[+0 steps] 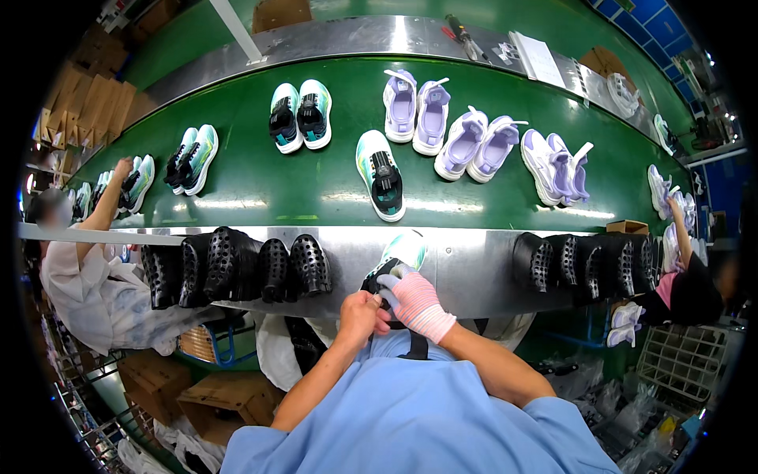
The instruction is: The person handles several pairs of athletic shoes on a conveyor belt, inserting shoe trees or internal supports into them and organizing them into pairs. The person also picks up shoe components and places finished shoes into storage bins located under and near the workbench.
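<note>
A white, mint and yellow sneaker with a black collar (403, 250) is at the metal ledge in front of me, toe pointing away. My right hand (420, 305), in a pink-striped glove with grey fingertips, is closed on its black heel end. Close beside it, my bare left hand (362, 316) has its fingers pinched together at the collar; whatever lies between them is hidden. Straight ahead on the green conveyor belt stands a single matching sneaker (381, 178). Farther left is a pair of the same sneakers (314, 118).
Black dotted shoe lasts (229, 265) line the ledge at left, with more lasts (588, 261) at right. Lilac-white sneakers (466, 142) stand on the belt (260, 186). Co-workers' arms reach in at left (106, 201) and right (679, 229). Tools (466, 38) and papers (537, 59) lie beyond.
</note>
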Demonstrator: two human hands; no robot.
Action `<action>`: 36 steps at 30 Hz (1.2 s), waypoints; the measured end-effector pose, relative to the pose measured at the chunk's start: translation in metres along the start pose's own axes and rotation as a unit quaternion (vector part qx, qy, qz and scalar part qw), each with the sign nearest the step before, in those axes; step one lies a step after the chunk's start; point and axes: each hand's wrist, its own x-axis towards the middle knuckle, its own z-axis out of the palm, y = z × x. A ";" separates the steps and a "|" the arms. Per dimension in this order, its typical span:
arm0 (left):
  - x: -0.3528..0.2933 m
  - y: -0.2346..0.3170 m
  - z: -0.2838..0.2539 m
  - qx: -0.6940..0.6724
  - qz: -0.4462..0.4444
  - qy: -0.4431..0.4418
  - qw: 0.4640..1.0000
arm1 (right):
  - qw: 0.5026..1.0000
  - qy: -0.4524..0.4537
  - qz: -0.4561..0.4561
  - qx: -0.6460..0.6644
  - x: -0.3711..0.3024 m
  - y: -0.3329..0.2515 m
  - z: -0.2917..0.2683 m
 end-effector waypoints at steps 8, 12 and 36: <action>0.008 -0.002 -0.002 -0.003 -0.012 -0.005 1.000 | 0.994 -0.093 0.050 0.010 0.001 0.001 -0.021; 0.006 -0.004 0.001 0.020 -0.006 -0.013 1.000 | 0.995 -0.083 0.048 0.022 -0.006 0.014 -0.004; 0.011 -0.012 0.016 -0.007 0.024 -0.026 0.999 | 0.996 -0.042 0.055 0.058 -0.016 0.032 0.004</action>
